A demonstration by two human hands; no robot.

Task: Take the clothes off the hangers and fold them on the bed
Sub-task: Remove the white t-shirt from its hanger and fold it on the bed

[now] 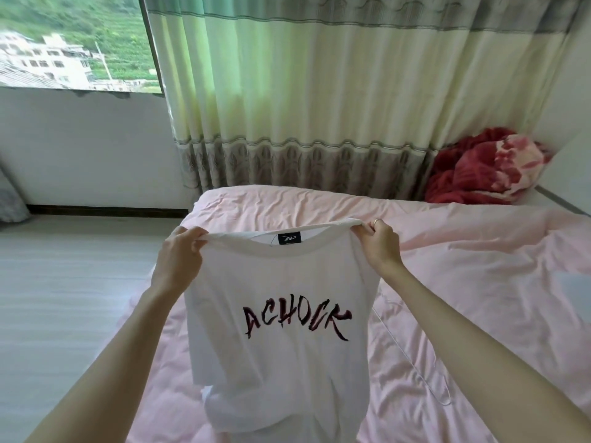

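At the far left the floor (64,282) lay bare and pale, running from the dark skirting under the window (73,43) up to the left edge of the bed (479,266), which left open walking room on that side. The bed's far left corner sat rounded just in front of the curtain (319,91), whose hem hung close behind the far edge.

The left hand (179,251) had its grip clenched round the left shoulder of a white T-shirt (281,362), fingers curled over the bunched fabric. The shirt hung in the air above the near left part of the bed, its front towards the camera and its lower hem dropping towards the pink sheet. Across the chest ran dark red brush lettering that read "ACHOCK". Inside the neck sat a small black label (289,238) with a white logo; any text under it was too small to read.

The right hand (379,243), a ring on one finger, gripped the shirt's right shoulder in the same curled hold. Just right of the shirt a thin white wire hanger (412,359) lay flat on the sheet, apart from the fabric. The sheet beyond it spread wrinkled towards the right edge. At the far right corner, against the wall, a red and cream blanket (486,167) sat heaped.
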